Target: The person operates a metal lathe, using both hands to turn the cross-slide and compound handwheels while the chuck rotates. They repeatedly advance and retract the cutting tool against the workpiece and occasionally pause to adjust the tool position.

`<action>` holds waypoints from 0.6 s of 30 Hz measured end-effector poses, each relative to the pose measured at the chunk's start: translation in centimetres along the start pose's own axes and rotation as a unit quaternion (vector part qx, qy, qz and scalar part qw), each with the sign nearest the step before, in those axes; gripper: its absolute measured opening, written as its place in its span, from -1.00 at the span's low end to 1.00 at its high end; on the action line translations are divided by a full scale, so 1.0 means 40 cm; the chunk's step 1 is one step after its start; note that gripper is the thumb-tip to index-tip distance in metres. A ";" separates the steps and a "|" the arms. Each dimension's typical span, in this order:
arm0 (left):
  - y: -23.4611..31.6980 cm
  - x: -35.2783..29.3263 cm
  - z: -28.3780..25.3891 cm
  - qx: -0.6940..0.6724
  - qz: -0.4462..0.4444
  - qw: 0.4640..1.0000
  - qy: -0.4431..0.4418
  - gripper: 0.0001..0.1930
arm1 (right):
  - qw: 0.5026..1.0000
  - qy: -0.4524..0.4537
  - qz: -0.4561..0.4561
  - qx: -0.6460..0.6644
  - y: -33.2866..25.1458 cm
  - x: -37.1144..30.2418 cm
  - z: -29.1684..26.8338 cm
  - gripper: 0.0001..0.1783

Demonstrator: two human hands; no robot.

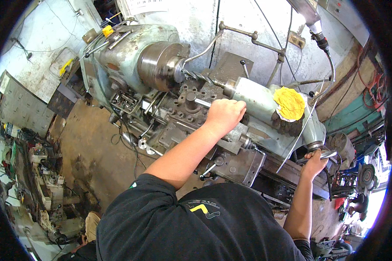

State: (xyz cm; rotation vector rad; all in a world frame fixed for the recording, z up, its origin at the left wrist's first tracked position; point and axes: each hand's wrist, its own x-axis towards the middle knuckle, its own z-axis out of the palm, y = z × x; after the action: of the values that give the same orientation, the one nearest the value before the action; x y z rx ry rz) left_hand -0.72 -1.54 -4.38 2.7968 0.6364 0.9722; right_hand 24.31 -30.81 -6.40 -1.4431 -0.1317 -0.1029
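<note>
A metal lathe stands in front of me. Its round steel chuck (157, 65) grips a short cylindrical workpiece (179, 68). A twist drill (199, 77) sticks out of the pale green tailstock (255, 98), its tip at the workpiece's face; whether it is inside the bore I cannot make out. My left hand (225, 115) is closed over the end of the steel lever (202, 103) on the tool post (190, 102), beside the tailstock; its fingertips are hidden. At the far right, my right hand (314, 163) wraps round the rim of the tailstock handwheel (328, 154).
A yellow cloth (289, 103) and dark gloves (286, 125) lie on the tailstock. A lit work lamp (312, 24) and jointed pipe (252, 37) hang over the bed. Carriage levers (207, 172) project toward me. Cluttered machine parts (41, 169) stand left; a cable (133, 148) trails over the floor.
</note>
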 end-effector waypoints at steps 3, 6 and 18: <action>0.000 0.000 0.002 -0.003 -0.001 1.000 0.005 -0.83 | 1.000 0.006 0.004 -0.009 0.003 0.003 -0.002 -0.76; 0.001 0.001 0.001 -0.003 -0.002 1.000 0.006 -0.83 | 1.000 0.012 0.001 -0.021 0.008 0.010 -0.003 -0.76; 0.002 -0.001 0.000 0.001 -0.003 1.000 0.005 -0.83 | 0.999 -0.008 -0.024 -0.042 0.039 -0.009 -0.011 -0.64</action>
State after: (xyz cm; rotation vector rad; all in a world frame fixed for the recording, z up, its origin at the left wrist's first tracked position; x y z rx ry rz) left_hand -0.72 -1.62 -4.37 2.7925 0.6467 0.9866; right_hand 24.20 -31.04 -8.05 -1.5256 -0.1768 -0.1386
